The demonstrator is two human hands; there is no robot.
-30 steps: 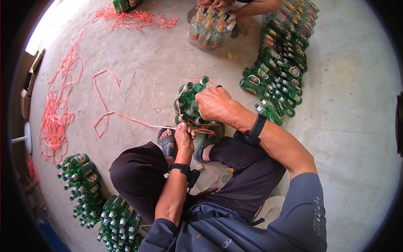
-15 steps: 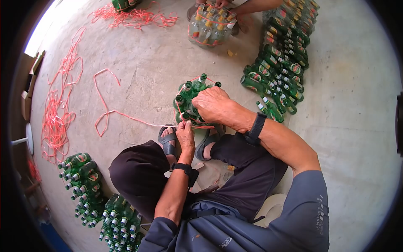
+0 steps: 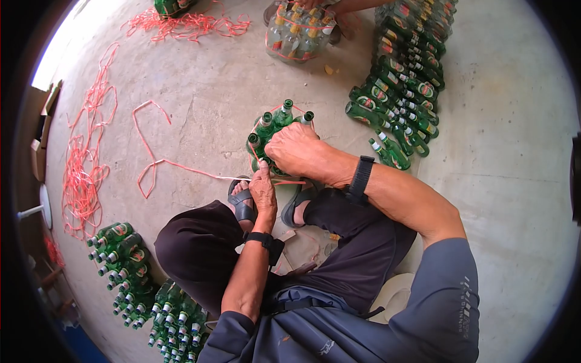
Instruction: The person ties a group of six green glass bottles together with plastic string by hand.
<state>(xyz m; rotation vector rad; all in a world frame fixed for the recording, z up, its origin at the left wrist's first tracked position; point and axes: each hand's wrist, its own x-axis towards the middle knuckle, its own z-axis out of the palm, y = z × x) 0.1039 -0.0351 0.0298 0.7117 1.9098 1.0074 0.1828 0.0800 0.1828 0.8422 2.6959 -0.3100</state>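
Observation:
A cluster of upright green glass bottles (image 3: 282,115) stands on the floor between my feet, with pinkish-red plastic string (image 3: 184,169) looped around it. My left hand (image 3: 262,192) is closed on this string at the near side of the cluster, thumb pointing up. Over the bottle tops is my right hand (image 3: 294,149), its fingers curled in; what they grip is hidden behind the back of the hand. A tail of string runs from the left hand across the floor to the left. The nearest bottles are partly covered by both hands.
Rows of green bottles (image 3: 399,91) lie at the upper right, and more bottles (image 3: 124,254) are stacked at the lower left. Tangled red string (image 3: 85,175) covers floor on the left. At the top, another person's hands touch a tied bundle of clear bottles (image 3: 296,39).
My right hand has shifted slightly left across the bottle tops, covering the near bottle necks. My left hand has edged up against the cluster, still on the string.

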